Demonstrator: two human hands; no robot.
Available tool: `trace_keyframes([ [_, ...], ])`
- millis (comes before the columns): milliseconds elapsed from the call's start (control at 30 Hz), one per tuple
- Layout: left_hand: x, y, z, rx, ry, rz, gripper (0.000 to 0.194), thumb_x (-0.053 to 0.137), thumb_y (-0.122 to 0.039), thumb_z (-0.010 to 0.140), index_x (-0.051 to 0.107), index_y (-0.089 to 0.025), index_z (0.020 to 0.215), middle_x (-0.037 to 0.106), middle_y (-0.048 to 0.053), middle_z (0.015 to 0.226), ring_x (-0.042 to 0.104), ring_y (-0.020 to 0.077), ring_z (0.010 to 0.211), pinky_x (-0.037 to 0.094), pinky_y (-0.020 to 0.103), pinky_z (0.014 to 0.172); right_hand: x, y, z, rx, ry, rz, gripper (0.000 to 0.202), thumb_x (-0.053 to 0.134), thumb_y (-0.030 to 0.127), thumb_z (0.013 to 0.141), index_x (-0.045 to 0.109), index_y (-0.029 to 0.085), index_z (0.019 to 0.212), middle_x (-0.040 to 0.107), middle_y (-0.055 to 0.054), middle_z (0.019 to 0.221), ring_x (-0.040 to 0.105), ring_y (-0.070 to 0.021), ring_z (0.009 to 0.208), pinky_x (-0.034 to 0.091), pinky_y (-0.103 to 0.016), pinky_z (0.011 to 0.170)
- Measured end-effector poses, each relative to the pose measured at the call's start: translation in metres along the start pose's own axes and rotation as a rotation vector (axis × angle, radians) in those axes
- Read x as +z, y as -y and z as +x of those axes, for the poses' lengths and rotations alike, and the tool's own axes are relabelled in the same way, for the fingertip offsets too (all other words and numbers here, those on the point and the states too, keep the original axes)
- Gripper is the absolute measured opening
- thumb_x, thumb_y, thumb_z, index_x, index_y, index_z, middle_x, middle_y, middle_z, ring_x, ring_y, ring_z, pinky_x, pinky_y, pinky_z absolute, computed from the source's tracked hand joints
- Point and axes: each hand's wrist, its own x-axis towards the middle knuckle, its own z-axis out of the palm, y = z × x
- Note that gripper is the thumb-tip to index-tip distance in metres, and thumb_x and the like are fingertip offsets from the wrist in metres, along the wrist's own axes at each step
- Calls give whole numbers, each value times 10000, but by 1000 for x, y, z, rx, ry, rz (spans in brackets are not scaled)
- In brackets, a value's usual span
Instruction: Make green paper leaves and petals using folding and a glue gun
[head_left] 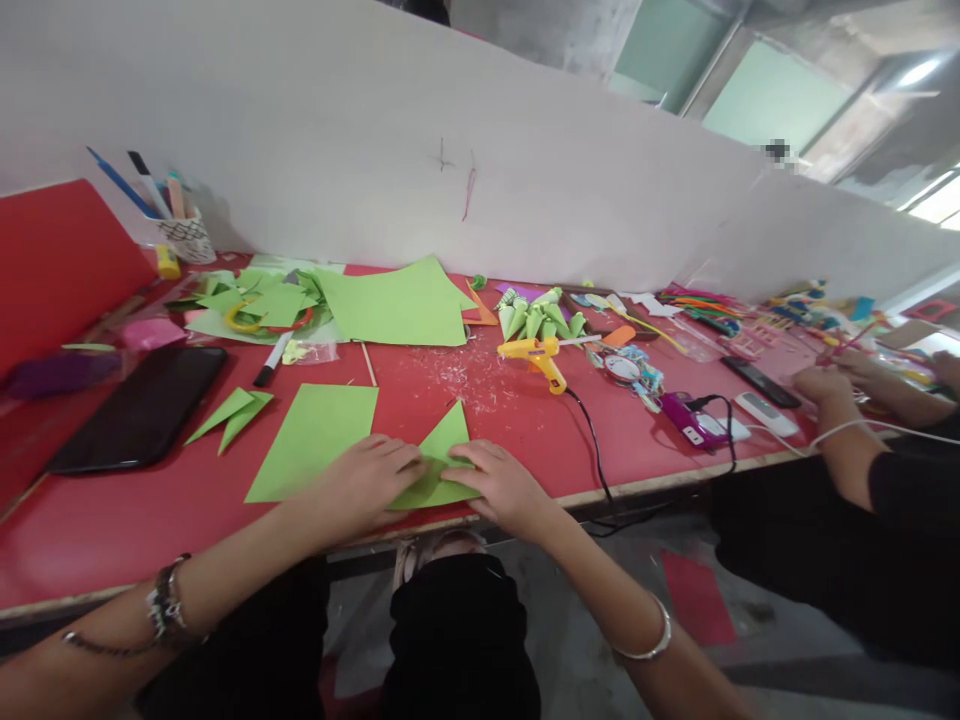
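Note:
A green sheet of paper (448, 430), partly folded to a pointed corner at the top, lies at the table's front edge between my hands. My left hand (367, 482) presses on its left side with fingers held together; its thumb is mostly hidden. From the right, my right hand (508, 488) grips the paper with bent fingers. Beside my left hand is a flat green paper square (319, 435). Farther left rest folded green paper pieces (231, 415). A yellow glue gun (536, 358) lies beyond my right hand, its black cord running over the edge.
Behind are a large green sheet (401, 305), green paper cones (536, 315) and a marker (272, 360). A black phone (142, 410) and a pen cup (186, 238) stand left. At right lie a purple device (690, 420) and a co-worker's hands (829, 385).

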Motion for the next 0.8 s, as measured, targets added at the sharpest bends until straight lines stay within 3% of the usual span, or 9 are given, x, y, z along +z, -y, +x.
trace_keyframes([
  [133,6,-7,-4,-84,-44,9,257,524,-128,770,559,-181,1019,596,48,908,556,176,821,428,294,720,0,-6,4,15,19,166,346,529,151,766,528,193,1109,545,-40,1089,470,-157,972,383,-284,861],
  [300,13,-6,-9,-154,-186,-35,141,492,-214,820,601,-191,905,583,33,794,555,152,714,418,276,645,5,-10,12,25,-68,249,168,513,215,811,620,197,939,604,-34,947,523,-128,894,410,-250,797],
  [467,15,-4,-5,-246,-193,-135,189,470,-293,834,609,-169,800,583,28,742,558,144,690,398,265,635,7,-13,17,85,-143,339,143,532,267,804,639,175,784,621,-25,854,558,-111,810,434,-227,738],
  [800,13,-3,1,-457,-170,-314,305,452,-425,814,553,-167,688,554,5,654,521,142,609,337,243,546,10,-9,22,302,-200,389,146,601,278,738,619,141,784,610,-56,855,563,-151,809,437,-260,723],
])
